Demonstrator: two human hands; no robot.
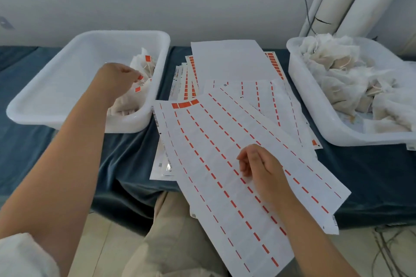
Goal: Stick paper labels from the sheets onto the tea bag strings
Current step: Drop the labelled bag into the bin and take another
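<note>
Your left hand point(117, 78) pinches an orange-labelled tea bag point(140, 77) over the left white plastic tub point(67, 105); your right hand point(258, 164), fingers curled together and empty, hovers on the near white label sheet point(225, 186), whose last orange labels point(185, 104) lie at its far-left corner

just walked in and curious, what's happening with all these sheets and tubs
A person is labelling tea bags. The left hand reaches into the left tub, among bags that already carry orange labels. The right hand hovers over a nearly used-up label sheet. The right tub holds unlabelled bags.
</note>
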